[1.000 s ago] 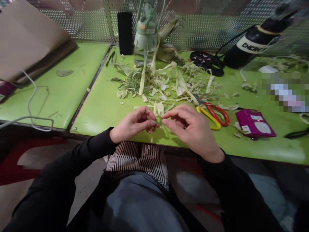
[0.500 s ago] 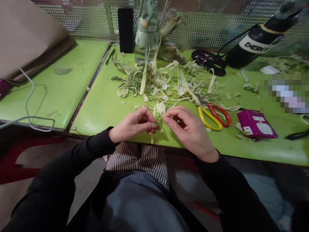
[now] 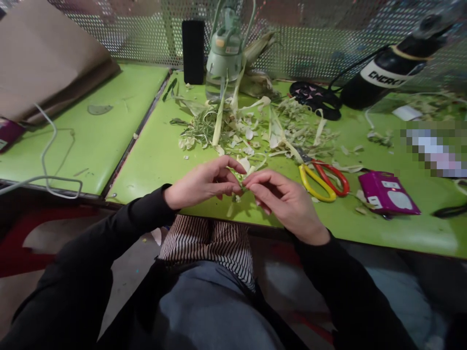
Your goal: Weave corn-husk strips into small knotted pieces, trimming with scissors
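My left hand (image 3: 206, 183) is just above the front edge of the green table, its thumb and fingers pinching a thin pale-green plant strip (image 3: 239, 180). Meeting it from the right, my right hand (image 3: 290, 201) has its thumb and forefinger closed on the same strip, the fingertips nearly touching. Most of the strip is hidden by fingers. Just beyond my fingers is a pale husk piece (image 3: 245, 164). A heap of shredded husk and green trimmings (image 3: 207, 124) spreads behind. Scissors (image 3: 323, 180) with yellow and red handles lie right of my right hand.
Behind the trimmings stand a green water bottle (image 3: 221, 63) and a black phone (image 3: 193, 51). Corn husks (image 3: 259, 82) lean beside them. A purple box (image 3: 389, 192), a black bottle (image 3: 383, 75) and a cable are at right. Brown paper (image 3: 47, 53) and a white cord occupy the left.
My right hand has moved slightly left and down, bringing its fingertips to those of my left hand. My left fingers have spread a little above the strip. The view has shifted slightly.
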`<act>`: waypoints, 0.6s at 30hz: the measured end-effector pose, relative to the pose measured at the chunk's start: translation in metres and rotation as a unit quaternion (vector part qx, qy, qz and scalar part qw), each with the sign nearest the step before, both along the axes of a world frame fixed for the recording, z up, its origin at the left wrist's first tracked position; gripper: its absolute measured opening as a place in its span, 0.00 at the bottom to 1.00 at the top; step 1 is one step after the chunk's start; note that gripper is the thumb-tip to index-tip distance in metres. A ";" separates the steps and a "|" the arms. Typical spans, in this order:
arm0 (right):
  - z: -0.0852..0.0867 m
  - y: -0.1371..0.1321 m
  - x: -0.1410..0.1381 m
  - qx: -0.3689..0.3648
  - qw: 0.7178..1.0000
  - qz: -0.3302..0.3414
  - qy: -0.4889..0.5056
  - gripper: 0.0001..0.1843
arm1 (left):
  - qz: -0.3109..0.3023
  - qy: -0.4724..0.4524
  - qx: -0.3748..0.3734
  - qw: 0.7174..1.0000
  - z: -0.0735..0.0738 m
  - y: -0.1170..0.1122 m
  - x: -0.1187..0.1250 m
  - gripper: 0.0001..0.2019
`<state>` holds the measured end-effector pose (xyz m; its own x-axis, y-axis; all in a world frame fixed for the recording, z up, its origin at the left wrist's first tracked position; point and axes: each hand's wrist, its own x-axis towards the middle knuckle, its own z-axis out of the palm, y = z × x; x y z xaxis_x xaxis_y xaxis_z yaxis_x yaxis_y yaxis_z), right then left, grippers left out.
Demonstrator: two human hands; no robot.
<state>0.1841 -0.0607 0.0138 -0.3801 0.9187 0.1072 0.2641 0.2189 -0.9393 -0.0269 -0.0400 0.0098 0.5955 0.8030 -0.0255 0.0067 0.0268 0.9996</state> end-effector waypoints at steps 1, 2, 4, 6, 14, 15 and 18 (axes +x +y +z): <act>-0.003 -0.001 0.000 -0.013 1.000 -0.003 0.005 0.08 | 0.008 -0.006 -0.004 1.000 -0.003 0.000 0.001 0.13; -0.006 -0.001 -0.001 -0.026 1.000 -0.006 0.008 0.08 | 0.019 -0.011 -0.001 1.000 -0.006 -0.001 0.003 0.13; -0.013 -0.002 -0.001 -0.048 0.999 -0.007 0.017 0.08 | 0.046 -0.015 0.025 0.998 -0.011 -0.002 0.006 0.13; -0.018 -0.001 -0.003 -0.055 0.998 -0.009 0.021 0.08 | 0.083 -0.003 0.069 0.994 -0.014 -0.004 0.008 0.12; -0.023 0.000 -0.004 0.083 0.993 -0.071 -0.050 0.06 | 0.067 -0.018 0.032 0.997 -0.020 -0.003 0.011 0.14; -0.023 0.000 -0.004 0.097 0.991 -0.074 -0.062 0.06 | 0.059 -0.029 0.018 0.998 -0.021 -0.003 0.011 0.15; -0.024 -0.002 -0.003 0.104 0.989 -0.068 -0.082 0.06 | 0.050 -0.050 -0.013 0.997 -0.022 -0.003 0.013 0.16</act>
